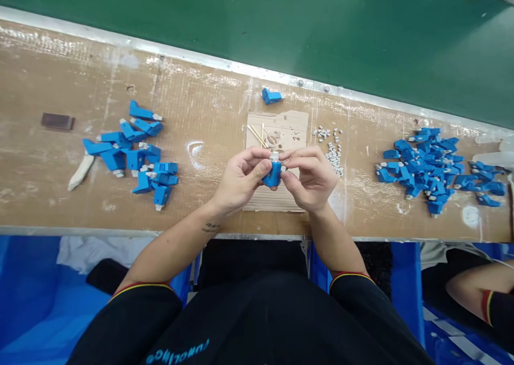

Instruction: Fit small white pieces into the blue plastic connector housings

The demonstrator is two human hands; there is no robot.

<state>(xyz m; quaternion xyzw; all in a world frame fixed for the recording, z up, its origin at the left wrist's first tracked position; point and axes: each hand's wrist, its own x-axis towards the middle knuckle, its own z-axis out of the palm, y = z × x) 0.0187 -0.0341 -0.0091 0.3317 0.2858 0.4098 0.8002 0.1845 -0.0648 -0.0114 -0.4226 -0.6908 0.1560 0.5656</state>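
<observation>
**Both hands grip one blue part at mid-frame**

At the bottom of the frame sits the person's black shirt, with bare forearms reaching up toward the centre. To the lower right, another person's forearm [474, 284] with a black sleeve shows beside blue bins.

At the centre, the left hand [241, 179] and the right hand [311, 176] meet over a cardboard pad [277, 199] lying on the brown surface [201, 103]. Together they pinch a small blue part [273, 173] with a white tip at its top; the left thumb and fingers close on its left side, the right fingertips on its right side and top. The part is held just above the pad, not resting on it.

Further up on the pad lie a few thin wooden sticks [257, 135]. Just right of the pad is a scatter of tiny white pieces [332, 153]. A loose group of blue parts [136, 156] lies at centre left, a denser heap of blue parts [431, 167] at centre right. A single blue part [272, 96] lies above the pad, near the metal rim. Beyond it runs a green belt [321, 28] across the top.
</observation>
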